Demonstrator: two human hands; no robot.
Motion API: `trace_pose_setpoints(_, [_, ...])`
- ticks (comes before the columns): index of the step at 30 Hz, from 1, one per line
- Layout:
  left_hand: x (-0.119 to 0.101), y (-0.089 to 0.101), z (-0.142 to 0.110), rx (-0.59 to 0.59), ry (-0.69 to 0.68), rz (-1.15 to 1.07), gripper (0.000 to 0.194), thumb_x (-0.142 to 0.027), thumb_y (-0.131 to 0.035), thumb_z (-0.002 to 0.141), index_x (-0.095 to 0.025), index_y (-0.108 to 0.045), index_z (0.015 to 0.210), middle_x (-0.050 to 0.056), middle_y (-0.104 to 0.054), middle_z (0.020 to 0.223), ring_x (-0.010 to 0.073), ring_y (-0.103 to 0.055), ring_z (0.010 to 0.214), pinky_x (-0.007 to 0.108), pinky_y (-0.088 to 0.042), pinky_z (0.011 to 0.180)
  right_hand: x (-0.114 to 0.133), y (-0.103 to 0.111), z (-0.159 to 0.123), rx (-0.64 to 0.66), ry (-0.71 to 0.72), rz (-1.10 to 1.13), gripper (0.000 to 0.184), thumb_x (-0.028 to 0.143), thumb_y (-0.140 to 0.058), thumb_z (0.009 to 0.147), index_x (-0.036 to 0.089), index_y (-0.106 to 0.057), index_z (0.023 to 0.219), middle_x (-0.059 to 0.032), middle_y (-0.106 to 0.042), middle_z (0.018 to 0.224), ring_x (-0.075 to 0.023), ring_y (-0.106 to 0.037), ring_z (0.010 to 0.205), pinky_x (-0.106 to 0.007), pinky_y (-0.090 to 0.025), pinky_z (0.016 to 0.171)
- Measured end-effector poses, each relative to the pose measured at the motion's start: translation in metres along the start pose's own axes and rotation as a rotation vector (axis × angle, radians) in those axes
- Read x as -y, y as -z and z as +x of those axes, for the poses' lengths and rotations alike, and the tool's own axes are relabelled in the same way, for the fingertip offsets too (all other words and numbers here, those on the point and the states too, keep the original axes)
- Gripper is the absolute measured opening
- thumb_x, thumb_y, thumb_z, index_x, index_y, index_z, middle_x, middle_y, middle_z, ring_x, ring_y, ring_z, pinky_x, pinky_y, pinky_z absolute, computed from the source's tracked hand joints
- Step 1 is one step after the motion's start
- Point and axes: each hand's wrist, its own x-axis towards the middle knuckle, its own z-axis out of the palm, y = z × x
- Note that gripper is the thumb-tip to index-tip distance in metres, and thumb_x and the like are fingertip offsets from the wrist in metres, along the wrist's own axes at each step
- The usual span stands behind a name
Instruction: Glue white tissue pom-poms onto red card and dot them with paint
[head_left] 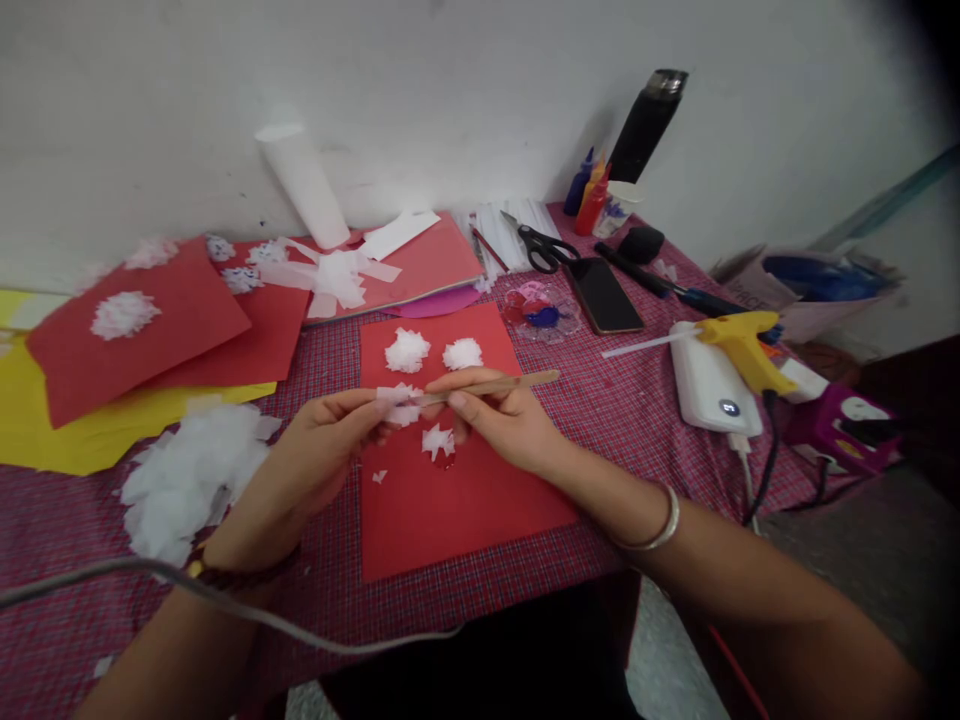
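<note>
My left hand (330,430) pinches a small piece of white tissue paper (393,396) over a red sheet of paper (450,510). A thin wooden stick (525,381) is gripped in my right hand (502,415), its left end touching the tissue piece. Fluffy white tissue tufts (407,350) sit on the red sheet above my fingers, one partly hidden behind the held piece. Just below my fingers lies a smaller tissue tuft (438,440) with a dark red wet spot (445,459) at its lower edge.
A pile of tissue pieces (191,480) lies at the left. Behind are scissors (541,246), a paint palette (541,312) and a phone (606,296). A yellow glue gun (746,350) rests on a white power bank (712,390) at the right. A cable (225,600) crosses in front.
</note>
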Motion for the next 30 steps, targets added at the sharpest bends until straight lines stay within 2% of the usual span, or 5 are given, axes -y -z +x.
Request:
trace_pose_setpoints(8, [-0.001, -0.002, -0.001, 0.019, 0.014, -0.066, 0.011, -0.031, -0.079, 0.068, -0.022, -0.08, 0.075, 0.001, -0.072, 0.069, 0.0082, -0.056, 0.06, 0.017, -0.044, 0.056, -0.002, -0.002, 0.0, 0.005, -0.015, -0.003, 0.019, 0.03, -0.056, 0.094, 0.02, -0.067, 0.105, -0.0004, -0.075, 0.086, -0.0063, -0.06, 0.053, -0.022, -0.052, 0.052])
trace_pose_setpoints(15, [-0.009, 0.0, -0.002, 0.161, 0.091, -0.19, 0.01, -0.026, -0.072, 0.065, -0.019, -0.077, 0.069, 0.004, -0.07, 0.069, 0.0117, -0.059, 0.061, 0.022, -0.05, 0.06, -0.001, -0.001, 0.002, -0.041, -0.028, 0.1, 0.016, 0.03, -0.057, 0.092, 0.02, -0.066, 0.101, 0.0012, -0.073, 0.081, -0.0053, -0.058, 0.048, -0.021, -0.05, 0.05])
trace_pose_setpoints(20, [-0.001, -0.006, -0.004, 0.095, -0.087, -0.044, 0.008, -0.025, -0.076, 0.071, -0.022, -0.079, 0.078, 0.001, -0.07, 0.069, 0.0114, -0.056, 0.061, 0.024, -0.049, 0.061, -0.002, -0.002, 0.003, -0.064, -0.092, 0.235, 0.014, 0.034, -0.062, 0.089, 0.021, -0.065, 0.095, 0.0023, -0.073, 0.079, -0.0053, -0.058, 0.047, -0.021, -0.05, 0.049])
trace_pose_setpoints(25, [0.004, -0.011, -0.008, -0.065, -0.271, 0.138, 0.01, -0.031, -0.074, 0.078, -0.022, -0.077, 0.077, 0.001, -0.073, 0.074, 0.0137, -0.063, 0.071, 0.026, -0.051, 0.071, -0.001, -0.003, 0.003, -0.078, -0.133, 0.321, 0.019, 0.038, -0.067, 0.086, 0.021, -0.066, 0.095, 0.0012, -0.075, 0.079, -0.006, -0.059, 0.047, -0.021, -0.049, 0.048])
trace_pose_setpoints(30, [0.0, -0.016, -0.016, -0.232, -0.509, 0.504, 0.011, -0.031, -0.066, 0.086, -0.024, -0.075, 0.082, 0.0, -0.074, 0.082, 0.0161, -0.066, 0.075, 0.029, -0.052, 0.073, 0.001, -0.004, 0.003, -0.09, -0.155, 0.285, 0.025, 0.043, -0.064, 0.088, 0.019, -0.073, 0.091, -0.0016, -0.076, 0.077, -0.0065, -0.057, 0.047, -0.022, -0.049, 0.05])
